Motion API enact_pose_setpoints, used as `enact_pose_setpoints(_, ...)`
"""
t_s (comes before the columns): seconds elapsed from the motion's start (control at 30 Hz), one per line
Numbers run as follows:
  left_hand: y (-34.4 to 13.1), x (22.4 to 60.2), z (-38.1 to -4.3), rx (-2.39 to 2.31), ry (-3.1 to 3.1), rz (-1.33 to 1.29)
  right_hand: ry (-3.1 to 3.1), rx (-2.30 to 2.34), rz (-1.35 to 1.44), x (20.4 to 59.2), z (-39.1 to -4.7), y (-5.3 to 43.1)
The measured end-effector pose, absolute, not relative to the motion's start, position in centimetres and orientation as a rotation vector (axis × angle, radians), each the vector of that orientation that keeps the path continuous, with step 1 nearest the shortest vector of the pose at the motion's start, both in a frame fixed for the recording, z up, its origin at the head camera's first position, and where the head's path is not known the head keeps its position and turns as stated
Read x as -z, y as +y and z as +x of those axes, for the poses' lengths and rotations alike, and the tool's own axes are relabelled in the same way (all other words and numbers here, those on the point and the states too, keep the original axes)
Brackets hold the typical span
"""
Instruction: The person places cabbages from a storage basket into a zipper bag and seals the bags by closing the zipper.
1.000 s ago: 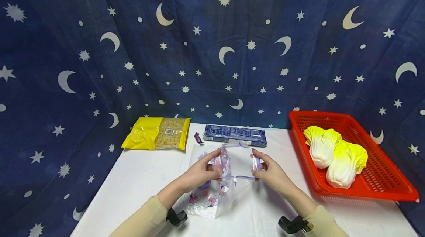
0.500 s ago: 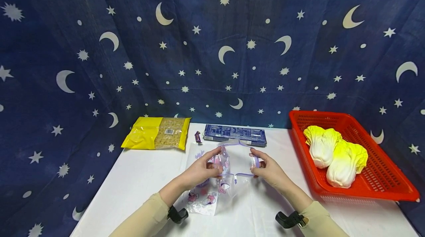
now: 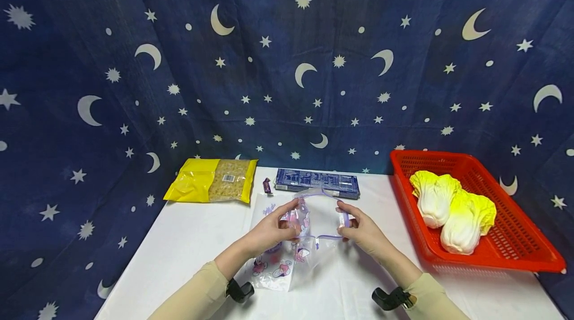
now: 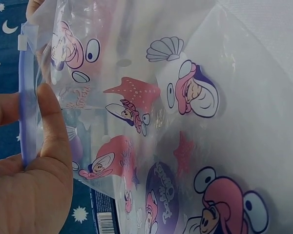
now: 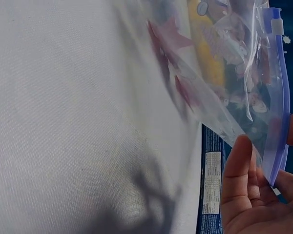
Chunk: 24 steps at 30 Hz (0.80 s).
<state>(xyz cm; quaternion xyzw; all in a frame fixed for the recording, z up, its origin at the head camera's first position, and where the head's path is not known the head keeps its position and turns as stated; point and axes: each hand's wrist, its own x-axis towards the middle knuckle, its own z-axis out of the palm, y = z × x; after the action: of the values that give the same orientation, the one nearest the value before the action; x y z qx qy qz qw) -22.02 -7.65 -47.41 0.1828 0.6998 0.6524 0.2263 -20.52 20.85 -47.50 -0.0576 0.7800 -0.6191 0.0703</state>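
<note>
Both hands hold a clear zipper bag (image 3: 309, 260) by its mouth, which is spread apart between them. The bag has a purple zipper edge (image 5: 278, 107) with a white slider (image 5: 277, 27). My left hand (image 3: 274, 226) pinches the left side of the mouth between thumb and fingers. On the opposite side, my right hand (image 3: 365, 228) pinches the purple edge likewise. Pink and purple cartoon oysters and a starfish (image 4: 136, 92) are printed on the plastic. A flat printed clear plastic piece (image 3: 269, 272) lies on the table below the left hand, partly overlapped by the bag.
A yellow bag of dry food (image 3: 193, 180) lies at the back left. Beside it are a small purple wrapped candy (image 3: 267, 185) and a dark blue flat packet (image 3: 316, 180). At right, a red basket (image 3: 529, 228) holds two Chinese cabbages (image 3: 462, 230).
Both hands keep their grip. The right hand has shifted slightly left, and the bag's mouth has risen a little in view. The wrapped candy has turned slightly.
</note>
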Motion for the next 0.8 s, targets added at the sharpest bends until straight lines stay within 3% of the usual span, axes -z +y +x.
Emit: enact_pose_setpoints(0.8, -7.46, 47.19, -21.95, -1.816, 1.932, 0.518, 2.389, 1.832, -0.172, 47.36, -20.34, 21.17)
